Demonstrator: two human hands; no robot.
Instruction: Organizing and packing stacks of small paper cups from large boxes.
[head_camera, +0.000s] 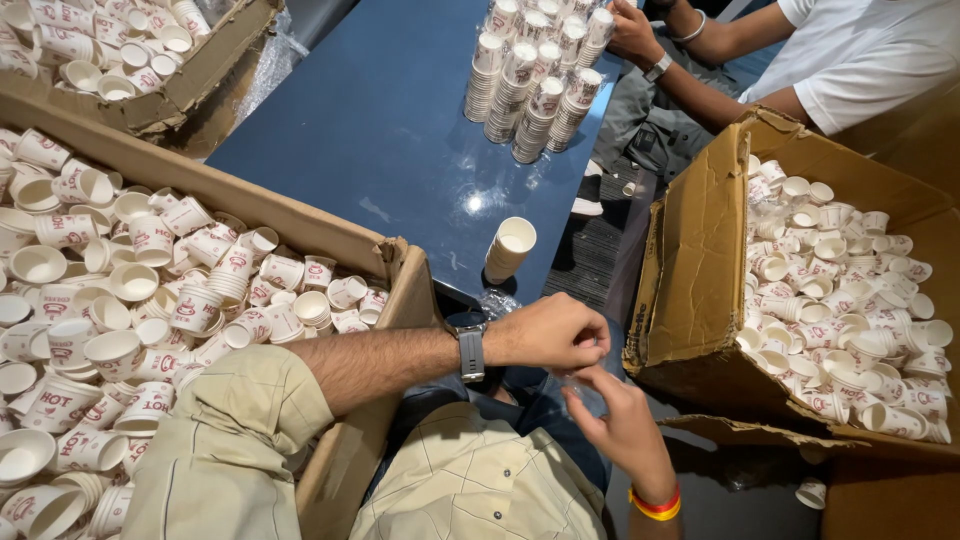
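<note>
My left hand (552, 335), with a grey wristwatch (470, 347) on its wrist, is curled into a fist over my lap and pinches a thin piece of clear plastic wrap (590, 385). Just below it, my right hand (622, 425), wearing a red and yellow wristband (655, 503), grips the same wrap with its fingertips. The two hands almost touch. A short stack of white paper cups (510, 246) leans on the dark blue table (380, 130) a little above my left hand.
An open cardboard box (345, 235) at left and another (700, 270) at right hold many loose printed paper cups. Several tall cup stacks (535, 85) stand at the table's far side. A third box (190, 85) sits top left. A person's arms (700, 60) reach in top right.
</note>
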